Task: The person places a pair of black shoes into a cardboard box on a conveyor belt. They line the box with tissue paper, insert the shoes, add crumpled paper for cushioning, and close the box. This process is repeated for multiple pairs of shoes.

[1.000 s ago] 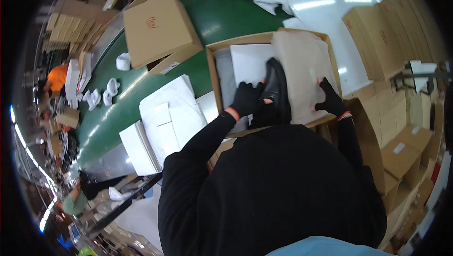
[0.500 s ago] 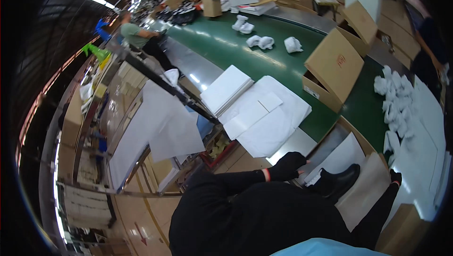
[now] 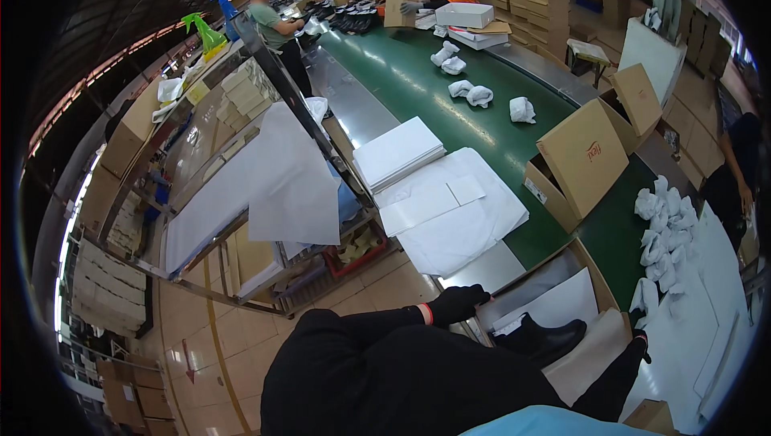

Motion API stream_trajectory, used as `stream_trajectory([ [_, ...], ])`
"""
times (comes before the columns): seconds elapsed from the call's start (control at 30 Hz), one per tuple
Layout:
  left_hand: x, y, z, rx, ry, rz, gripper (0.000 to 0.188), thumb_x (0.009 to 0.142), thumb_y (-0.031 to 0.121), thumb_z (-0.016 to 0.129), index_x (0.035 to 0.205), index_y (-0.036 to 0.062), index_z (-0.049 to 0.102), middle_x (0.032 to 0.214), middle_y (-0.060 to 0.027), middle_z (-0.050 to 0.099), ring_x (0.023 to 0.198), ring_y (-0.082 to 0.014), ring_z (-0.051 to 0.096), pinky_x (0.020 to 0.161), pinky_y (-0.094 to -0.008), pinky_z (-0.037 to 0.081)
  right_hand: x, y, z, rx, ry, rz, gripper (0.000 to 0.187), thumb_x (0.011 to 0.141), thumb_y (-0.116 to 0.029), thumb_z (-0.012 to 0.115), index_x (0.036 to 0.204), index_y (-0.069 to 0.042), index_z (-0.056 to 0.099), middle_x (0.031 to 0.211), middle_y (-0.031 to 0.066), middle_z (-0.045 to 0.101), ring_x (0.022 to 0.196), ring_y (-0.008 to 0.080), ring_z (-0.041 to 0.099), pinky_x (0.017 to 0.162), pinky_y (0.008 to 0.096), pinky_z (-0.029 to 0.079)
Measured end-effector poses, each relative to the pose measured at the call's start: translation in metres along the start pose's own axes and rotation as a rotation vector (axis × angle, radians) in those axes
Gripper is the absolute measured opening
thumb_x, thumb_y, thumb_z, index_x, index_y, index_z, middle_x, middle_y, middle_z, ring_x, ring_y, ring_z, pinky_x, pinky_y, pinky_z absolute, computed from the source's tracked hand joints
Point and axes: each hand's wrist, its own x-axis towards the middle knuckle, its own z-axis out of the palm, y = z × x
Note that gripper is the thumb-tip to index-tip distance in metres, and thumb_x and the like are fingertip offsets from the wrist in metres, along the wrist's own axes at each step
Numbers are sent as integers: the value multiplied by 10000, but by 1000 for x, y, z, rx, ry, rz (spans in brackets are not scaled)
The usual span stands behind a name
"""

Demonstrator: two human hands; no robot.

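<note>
An open brown shoebox (image 3: 593, 267) is in front of me, its near side partly hidden by my body. Inside it a black ankle boot (image 3: 546, 341) lies on its side against a white sheet (image 3: 562, 303). Thin wrapping paper (image 3: 593, 362) spreads over the box's right side. My left hand (image 3: 456, 305), in a black glove with an orange-edged cuff, is closed at the box's left corner, fingertips at the rim. My right hand (image 3: 641, 343), gloved too, is closed around the right end of the box and paper; its grip is partly hidden.
Beyond lies a green conveyor belt (image 3: 401, 87) with white wrapped bundles (image 3: 522, 110) and lidded cartons (image 3: 582, 155). White sheets (image 3: 454, 211) are stacked left of the box, a paper rack (image 3: 293, 179) farther left. Crumpled paper (image 3: 668, 231) lies right. Other people work along the belt.
My view has tilted, so the surroundings sit lower in the picture. Relative to the belt, the shoebox with the boot has shifted a little left, and both hands have moved with it.
</note>
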Motion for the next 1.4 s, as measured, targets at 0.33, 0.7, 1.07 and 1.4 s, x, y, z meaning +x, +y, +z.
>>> stream_trajectory([
  [0.33,8,-28,21,296,104,34,576,820,68,570,1366,209,454,1076,-99,555,849,-290,607,716,-382,490,10,-4,41,-6,81,-149,466,676,-375,729,1014,-58,683,844,227,660,872,362,657,764,436,523],
  [0.7,22,-32,19,327,324,225,614,799,107,622,1380,190,443,1184,-129,523,1033,-316,549,826,-390,478,-125,-51,-77,496,1020,-498,378,802,-119,676,1145,0,570,1128,140,591,1067,285,557,957,370,421],
  [1.07,53,109,-7,-322,64,351,1007,749,318,773,1493,52,149,1376,-145,429,1222,-252,471,1009,-336,375,-429,-236,-54,1025,441,-1066,366,703,-132,773,1001,-45,581,1000,102,587,945,251,554,859,378,425],
  [1.4,59,89,10,-798,-87,442,778,807,165,734,1435,34,294,1297,-71,495,1191,-151,476,1018,-315,368,-421,-230,-26,1045,-126,-926,596,805,-163,720,1320,-37,446,1138,115,523,953,225,506,862,370,400],
])
